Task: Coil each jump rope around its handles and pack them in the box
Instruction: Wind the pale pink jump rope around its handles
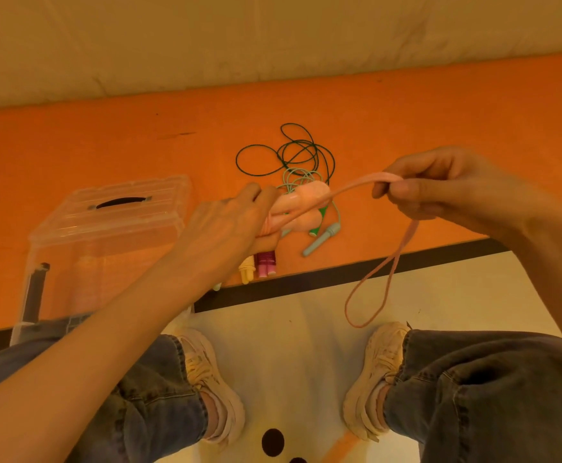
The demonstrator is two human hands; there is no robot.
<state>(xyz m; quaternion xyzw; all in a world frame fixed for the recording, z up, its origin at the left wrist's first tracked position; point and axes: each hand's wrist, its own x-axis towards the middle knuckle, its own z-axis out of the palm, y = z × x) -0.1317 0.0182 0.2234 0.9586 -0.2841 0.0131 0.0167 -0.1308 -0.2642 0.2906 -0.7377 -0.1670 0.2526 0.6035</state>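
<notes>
A pair of pale pink plastic jump-rope handles (301, 203) is held side by side above the near edge of an orange table (106, 142). The left hand (229, 225) grips them, its fingers curled round their near ends with a few turns of rope beneath. A pink cord (349, 186) runs taut from the handles to the right hand (439, 188), whose thumb and fingertips pinch it, the other fingers curled in. Past that hand the cord drops in a long loop that hangs over the table edge, above the floor.

On the table beyond the handles lies a loose tangle of dark green rope (293, 152), with a light blue-green rope and its handle (321, 238) just beside it. Near the table's front edge rest two coiled bundles, one yellow (247, 269) and one dark magenta (266, 264), touching each other. To the left stands a clear plastic box with a closed lid and black handle (112, 222). Below, blue jeans (473, 389) and cream trainers (378, 372) show over a pale floor mat (289, 355).
</notes>
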